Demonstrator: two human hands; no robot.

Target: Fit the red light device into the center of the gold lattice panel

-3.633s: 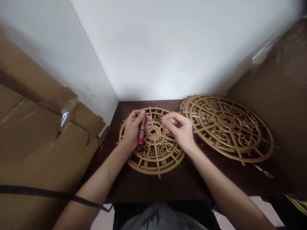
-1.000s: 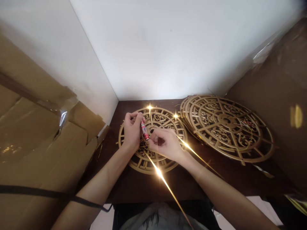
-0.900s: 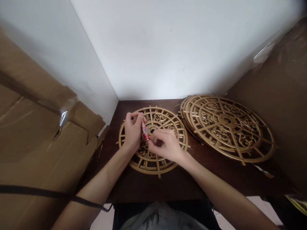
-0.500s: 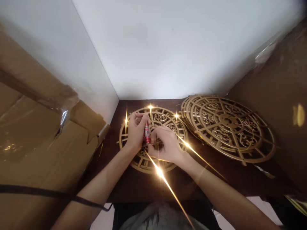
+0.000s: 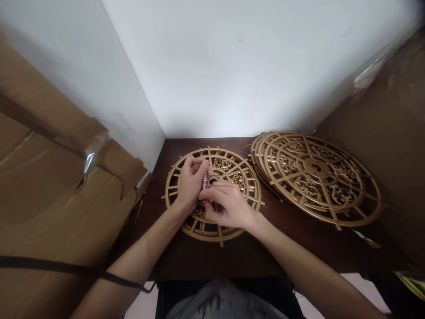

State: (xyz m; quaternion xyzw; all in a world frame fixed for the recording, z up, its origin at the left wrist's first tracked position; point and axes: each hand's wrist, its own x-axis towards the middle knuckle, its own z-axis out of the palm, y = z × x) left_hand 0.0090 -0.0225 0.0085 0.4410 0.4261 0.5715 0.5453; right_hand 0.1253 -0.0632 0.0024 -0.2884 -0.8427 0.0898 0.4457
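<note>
Over a round gold openwork frame like a clock face (image 5: pixel 239 203), both my hands are on a small red-and-white battery (image 5: pixel 205 181). My left hand (image 5: pixel 191 186) pinches its far end between thumb and fingers. From the right, my right hand (image 5: pixel 230 204) closes on the near end, its fingers covering part of the label. The battery's ends are hidden by my fingertips. Behind my hands the frame's scrollwork lies flat on the dark table (image 5: pixel 232 261).
Several similar gold frames (image 5: pixel 312 166) are stacked at the right, with thin wires (image 5: pixel 350 188) on top. A brush-like tool (image 5: pixel 367 239) sticks out beneath them. Cardboard (image 5: pixel 59 199) stands at the left, where a black cable (image 5: pixel 66 267) crosses my left forearm. A white wall (image 5: pixel 239 79) rises behind.
Bright lights around the near frame have gone out. My right fingers have shifted left and closed over the battery's near end. My left hand has barely moved.
</note>
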